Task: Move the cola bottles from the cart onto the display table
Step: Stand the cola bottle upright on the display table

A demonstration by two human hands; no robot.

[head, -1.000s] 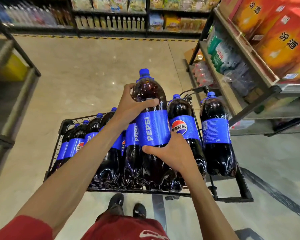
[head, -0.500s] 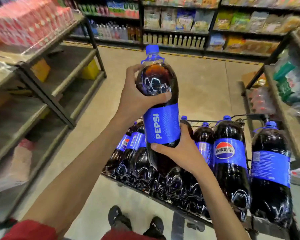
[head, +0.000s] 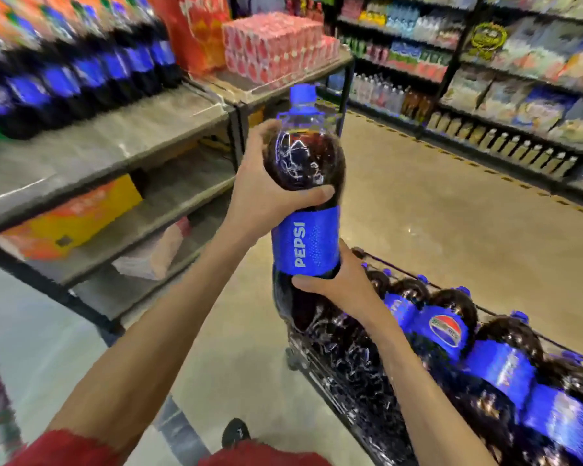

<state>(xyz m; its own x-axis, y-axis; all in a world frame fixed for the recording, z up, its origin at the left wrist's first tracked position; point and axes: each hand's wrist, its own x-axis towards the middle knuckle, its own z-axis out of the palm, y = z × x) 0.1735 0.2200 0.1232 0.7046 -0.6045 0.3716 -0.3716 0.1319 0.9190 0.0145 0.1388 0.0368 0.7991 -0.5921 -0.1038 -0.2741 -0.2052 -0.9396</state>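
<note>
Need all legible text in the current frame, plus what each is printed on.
"PEPSI": vertical white letters on the blue label of the held cola bottle.
Round logo label on a cart bottle: characters blurred, unreadable.
Label on the neighbouring cart bottle: lettering smeared, unreadable.
Orange box: print unreadable.
Red pack, upper middle: white marks blurred.
Round yellow sign: unreadable.

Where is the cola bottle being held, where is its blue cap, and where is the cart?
cola bottle point(head: 305, 245), head view, on its blue label.
blue cap point(head: 303, 94), head view, on the cap's side.
cart point(head: 293, 357), head view, on its near left frame corner.
</note>
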